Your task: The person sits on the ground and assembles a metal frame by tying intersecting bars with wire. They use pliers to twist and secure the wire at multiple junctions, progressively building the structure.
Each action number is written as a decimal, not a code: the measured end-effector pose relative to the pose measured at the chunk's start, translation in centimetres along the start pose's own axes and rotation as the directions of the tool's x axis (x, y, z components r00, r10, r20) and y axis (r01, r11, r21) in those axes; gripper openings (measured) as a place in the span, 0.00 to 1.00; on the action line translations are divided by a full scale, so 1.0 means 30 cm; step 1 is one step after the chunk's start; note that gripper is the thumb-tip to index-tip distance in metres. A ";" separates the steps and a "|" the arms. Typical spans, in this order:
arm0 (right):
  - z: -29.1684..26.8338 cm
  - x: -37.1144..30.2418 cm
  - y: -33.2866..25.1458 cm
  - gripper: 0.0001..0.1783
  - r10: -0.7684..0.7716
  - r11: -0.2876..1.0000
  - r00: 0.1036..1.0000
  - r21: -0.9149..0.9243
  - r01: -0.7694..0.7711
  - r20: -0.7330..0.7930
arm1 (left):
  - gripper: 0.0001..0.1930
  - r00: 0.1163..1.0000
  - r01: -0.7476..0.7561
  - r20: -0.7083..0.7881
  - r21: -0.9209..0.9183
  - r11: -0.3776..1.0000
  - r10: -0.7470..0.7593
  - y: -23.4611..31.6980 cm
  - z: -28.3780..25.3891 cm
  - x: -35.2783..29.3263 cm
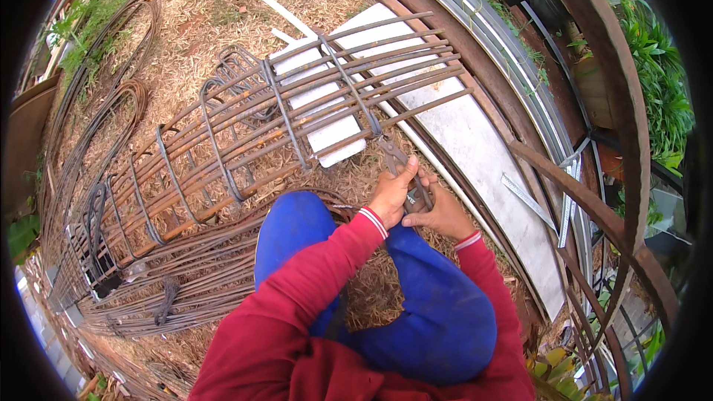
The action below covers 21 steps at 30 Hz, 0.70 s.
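Note:
A pair of steel end-cutting pincers (392, 151) is in my two hands, above my knees. My left hand (390, 194) is closed round a handle, its thumb lying along it. Around the lower handle ends my right hand (446, 212) is closed, thumb pointing left. The pincers' jaws meet the near corner of the end stirrup (347, 80), at a lengthwise bar of the rebar cage (252, 132). Whether wire is between the jaws is too small to tell. The cage's long rusty bars run from lower left to upper right through several square stirrups.
White boards (475, 152) lie under and right of the cage's end. Loose rebar (186, 289) is stacked at the near left, with a dark wire bundle (167, 301) on it. Spare stirrups (249, 74) lie behind the cage. A rusty metal frame (631, 104) rises at the right.

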State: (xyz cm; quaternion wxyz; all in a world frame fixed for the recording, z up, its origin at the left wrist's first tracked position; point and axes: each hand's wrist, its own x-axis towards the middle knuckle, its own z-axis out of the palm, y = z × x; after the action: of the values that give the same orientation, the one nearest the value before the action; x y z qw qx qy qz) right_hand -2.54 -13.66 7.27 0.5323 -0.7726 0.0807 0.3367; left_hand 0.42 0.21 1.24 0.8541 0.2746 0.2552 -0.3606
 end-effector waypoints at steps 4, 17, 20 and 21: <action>0.095 -0.070 0.032 0.43 -0.190 0.787 0.917 -0.612 -0.072 -0.351 | 0.19 0.981 -0.139 -0.148 -0.089 0.986 0.125 -0.057 0.073 0.040; -0.034 0.066 0.150 0.15 0.186 0.982 0.971 0.012 -0.190 0.152 | 0.24 0.994 -0.035 -0.099 0.047 0.998 0.040 0.007 0.010 0.006; -0.078 0.100 0.162 0.16 0.100 0.695 0.783 0.520 -0.497 0.614 | 0.23 0.996 0.080 0.046 -0.194 0.978 -0.072 0.033 -0.021 0.035; -0.085 0.103 0.157 0.16 0.069 0.667 0.760 0.537 -0.517 0.646 | 0.22 0.993 0.096 0.082 -0.200 0.975 -0.081 0.034 -0.025 0.046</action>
State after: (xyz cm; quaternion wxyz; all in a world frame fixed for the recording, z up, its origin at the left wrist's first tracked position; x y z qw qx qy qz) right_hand -1.36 -17.16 2.29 0.7124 -0.3529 0.1649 0.5837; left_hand 1.84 0.64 0.11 0.8695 0.1608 0.2714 -0.3801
